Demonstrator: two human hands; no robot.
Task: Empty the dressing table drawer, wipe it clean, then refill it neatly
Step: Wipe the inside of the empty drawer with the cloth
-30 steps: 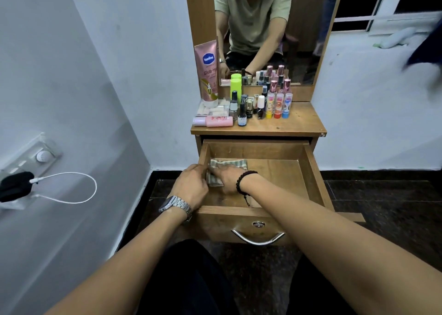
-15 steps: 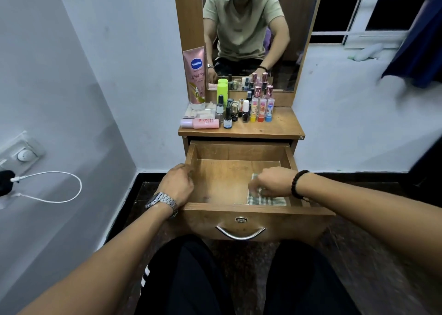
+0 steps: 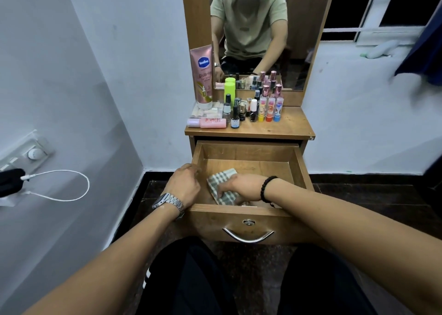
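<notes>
Both hands are at the pulled-out drawer [image 3: 301,169]: the right hand [image 3: 241,187] presses a checked cloth [image 3: 221,188] flat on its near-left floor, mid-wipe, while the left hand [image 3: 184,187], curled, grips the left wall; next, sweep rightward.

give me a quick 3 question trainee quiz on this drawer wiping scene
1. True or false: the drawer is pulled open.
2. Which hand presses the checked cloth onto the drawer floor? A) left hand B) right hand
3. Fill in: the bottles stand on the table ____.

Key:
1. True.
2. B; the left hand rests at the drawer's left wall.
3. Top, in front of the mirror.
</notes>
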